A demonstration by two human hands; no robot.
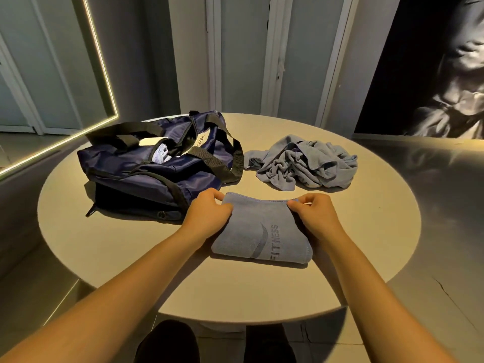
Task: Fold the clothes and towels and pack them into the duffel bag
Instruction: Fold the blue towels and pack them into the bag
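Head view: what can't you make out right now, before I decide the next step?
- Duffel bag interior, head view: its own fabric covers most of it; only a scrap of pale cloth shows.
- Bag label: partly hidden by the bag's folds; only "QUE" reads.
- Crumpled pile: overlapping folds hide how many pieces there are.
- Folded towel: the left hand and right hand, pinching it, cover its far corners.

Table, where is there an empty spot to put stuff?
Bare table lies right of the folded towel, in front of the crumpled cloth pile, and left, between duffel bag and near rim. Crowded: the narrow gap between bag and pile.
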